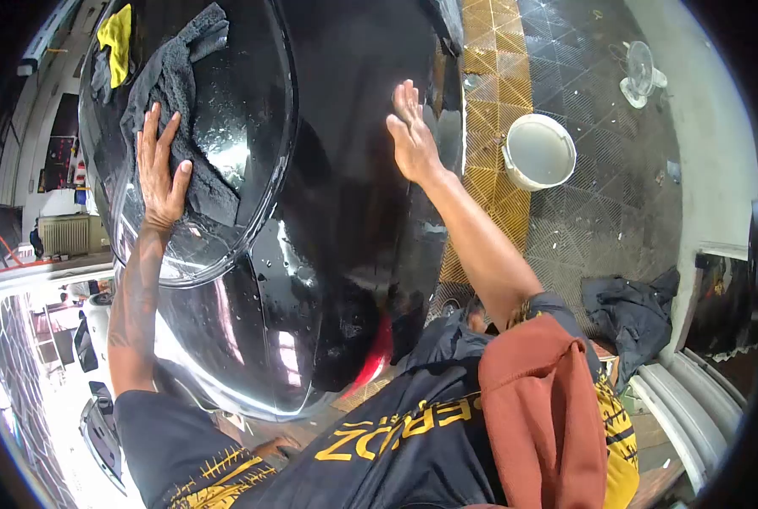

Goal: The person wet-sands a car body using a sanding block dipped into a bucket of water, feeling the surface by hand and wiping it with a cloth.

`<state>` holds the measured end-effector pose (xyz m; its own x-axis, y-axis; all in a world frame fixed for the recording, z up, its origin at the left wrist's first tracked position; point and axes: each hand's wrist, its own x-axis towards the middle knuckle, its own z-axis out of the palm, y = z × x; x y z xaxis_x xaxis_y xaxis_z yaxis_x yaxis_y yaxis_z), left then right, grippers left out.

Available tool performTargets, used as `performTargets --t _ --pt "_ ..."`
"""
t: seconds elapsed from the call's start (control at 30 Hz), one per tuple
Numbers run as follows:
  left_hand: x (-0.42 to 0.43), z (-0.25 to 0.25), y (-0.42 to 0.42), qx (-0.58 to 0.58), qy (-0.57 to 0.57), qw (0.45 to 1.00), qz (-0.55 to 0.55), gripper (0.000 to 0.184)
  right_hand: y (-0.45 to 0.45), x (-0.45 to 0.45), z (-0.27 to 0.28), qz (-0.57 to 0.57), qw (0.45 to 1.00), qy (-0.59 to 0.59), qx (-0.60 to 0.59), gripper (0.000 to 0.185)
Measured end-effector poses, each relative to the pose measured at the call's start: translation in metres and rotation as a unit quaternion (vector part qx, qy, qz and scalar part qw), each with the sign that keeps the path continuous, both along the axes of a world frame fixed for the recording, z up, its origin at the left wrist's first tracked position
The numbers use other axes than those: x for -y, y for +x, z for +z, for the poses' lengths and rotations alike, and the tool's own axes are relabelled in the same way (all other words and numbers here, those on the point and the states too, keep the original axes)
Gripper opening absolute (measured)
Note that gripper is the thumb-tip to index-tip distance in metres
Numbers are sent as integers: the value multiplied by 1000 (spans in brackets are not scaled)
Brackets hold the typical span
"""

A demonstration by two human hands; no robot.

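My left hand (160, 165) lies with its fingers stretched out on a dark grey towel (214, 191), pressing it against the wet rear glass (226, 110) of a black car (345, 144). The towel is bunched and runs up along the glass. My right hand (415, 140) is open and empty, its fingers extended, over the side of the car; whether the palm touches the paint I cannot tell. Water drops show on the glass and on the bodywork. A reddish-brown cloth (540, 399) hangs over my shoulder.
A yellow cloth (118, 42) rests at the glass's far edge. On the tiled floor (595, 204) stand a white bucket (539, 153) and a small fan (640, 75). Dark fabric (632, 310) lies heaped near the wall. Another vehicle (99, 407) is at lower left.
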<state>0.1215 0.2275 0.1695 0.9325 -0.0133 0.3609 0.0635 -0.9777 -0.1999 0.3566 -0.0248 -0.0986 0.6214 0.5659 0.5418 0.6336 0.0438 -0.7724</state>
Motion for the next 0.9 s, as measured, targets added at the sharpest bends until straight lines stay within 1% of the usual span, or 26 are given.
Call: performTargets --t 0.03,0.1,0.17,0.2,0.23,0.3,0.37,0.4,0.43,0.5,0.53,0.6,0.63,0.67,0.7,0.8,0.83,0.9 --pt "-2 0 3 0 6 1000 4 68 -21 12 -2 -2 1000 -1 -2 64" --pt "-2 0 4 1 4 1000 3 69 -88 51 17 56 993 18 -102 66" --pt "-1 0 5 4 3 1000 5 69 -101 64 11 97 987 -4 -130 69" --pt "0 -1 5 3 2 1000 5 69 -85 55 12 79 992 13 -96 72" --pt "0 0 5 3 2 1000 4 69 -60 42 14 53 995 11 -88 71" --pt "0 1 5 4 5 1000 14 68 -2 -1 -9 -8 999 27 -28 67" --pt "2 3 4 -5 2 1000 10 67 13 -6 3 -5 997 -38 -71 62" --pt "2 2 4 -8 16 1000 16 71 -4 3 7 -1 1000 -13 -29 63" --pt "1 3 5 -5 16 1000 15 71 -38 16 10 11 996 -4 -85 67" --pt "-1 1 4 -5 19 1000 5 71 -105 57 29 65 993 7 -96 72" --pt "-1 1 4 -3 15 1000 6 71 -98 56 27 64 993 7 -95 72" --pt "-2 0 3 -2 20 1000 6 70 -78 46 20 60 997 4 -50 74" --pt "-2 0 5 1 24 1000 4 70 -50 27 18 17 999 -6 -27 70" --pt "-3 1 7 2 24 1000 4 70 -7 1 7 -7 1000 -11 -12 67" --pt "-3 1 7 -2 19 1000 7 70 18 -15 -4 -27 999 -18 2 65" --pt "2 3 0 -9 12 1000 13 70 -1 5 13 17 1000 2 -19 62" --pt "1 2 3 -7 10 1000 11 70 -35 24 19 32 998 -25 -48 62" --pt "-2 -1 5 -1 16 1000 6 71 -90 60 23 87 993 -12 -78 62"
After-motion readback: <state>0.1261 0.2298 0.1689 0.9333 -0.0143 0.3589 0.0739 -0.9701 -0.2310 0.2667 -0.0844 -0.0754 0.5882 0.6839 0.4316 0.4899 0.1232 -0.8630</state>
